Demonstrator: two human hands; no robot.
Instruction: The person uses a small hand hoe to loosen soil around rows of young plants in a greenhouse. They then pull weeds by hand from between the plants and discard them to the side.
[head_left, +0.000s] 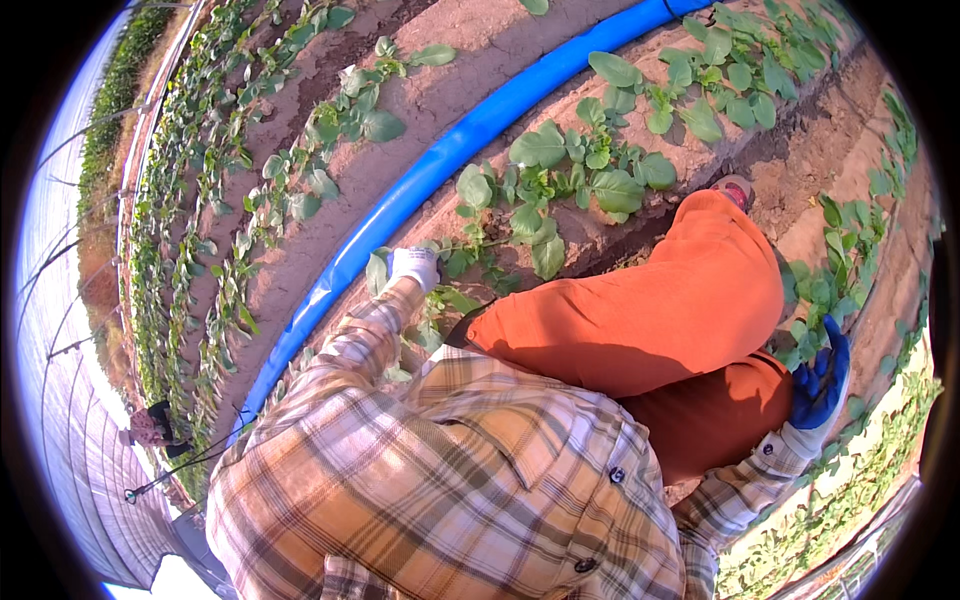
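My left hand (414, 268), in a white and blue work glove, is down among the leafy green plants beside the blue flat hose (450, 154). Its fingers are hidden from view, so its grip does not show. A broad leaf (377, 271) stands right by that glove. On the other side of my bent legs, my right hand (822, 375) wears a blue-palmed glove. Its fingers are apart and slightly curled, with nothing in them, near the leaves of another plant row (829, 289). More leafy plants (566, 172) grow on the soil bed in front of my knee.
Orange trousers (637, 322) cover my legs, and one shoe (735, 191) rests in the furrow. Further plant rows (330, 135) run beyond the hose. A person (150, 427) is at the far left, near the plastic greenhouse wall (67, 300). A dark cord (187, 465) crosses the lower left.
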